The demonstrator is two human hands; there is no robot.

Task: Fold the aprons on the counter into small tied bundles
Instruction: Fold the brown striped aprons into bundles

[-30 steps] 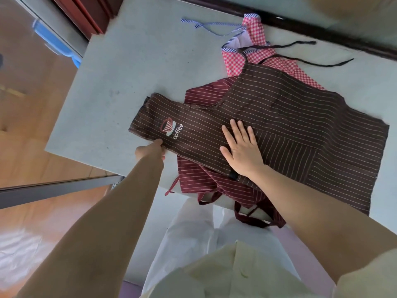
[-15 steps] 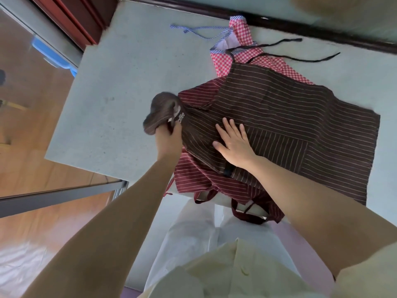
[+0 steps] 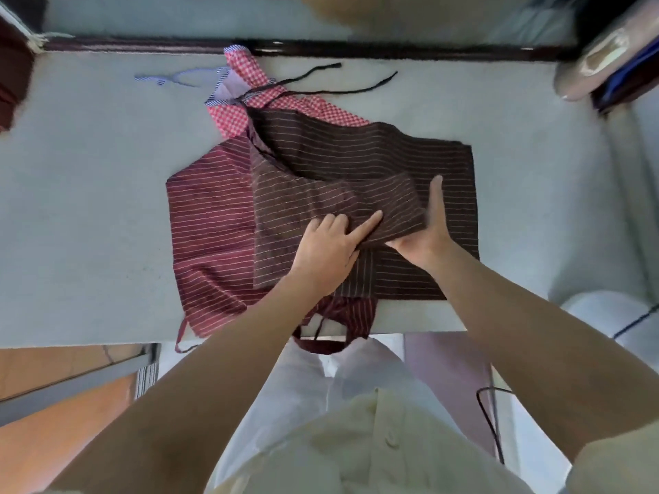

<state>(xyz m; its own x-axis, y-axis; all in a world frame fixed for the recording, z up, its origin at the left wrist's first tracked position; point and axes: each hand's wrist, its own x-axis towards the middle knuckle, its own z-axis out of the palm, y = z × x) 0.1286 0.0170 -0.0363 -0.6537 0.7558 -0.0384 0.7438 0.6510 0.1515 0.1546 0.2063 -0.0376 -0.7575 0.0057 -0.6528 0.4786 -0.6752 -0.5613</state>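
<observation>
Brown striped apron (image 3: 360,155) at the centre of the frame, topmost of a stack on the grey counter (image 3: 89,208) — spread over a red striped apron (image 3: 210,222) showing at centre left, with a red checked apron (image 3: 228,117) poking out at upper centre. Stacked, probably, so as to be taken one at a time from the top. Left part of the brown one doubled across to the right as a flap (image 3: 338,201), narrowing the cloth for a bundle. Left hand (image 3: 324,251) just below the middle, palm down on the flap, forefinger stretched out and pressing, other fingers loosely bent, gripping nothing — likely pinning the layer flat. Right hand (image 3: 424,233) beside it, fingers straight and upright along the flap's right edge, thumb hidden under the cloth; apparently squaring that edge. Black ties (image 3: 356,89) trailing loose toward the top, free for the knot later. Folding barely begun, by the look of it.
</observation>
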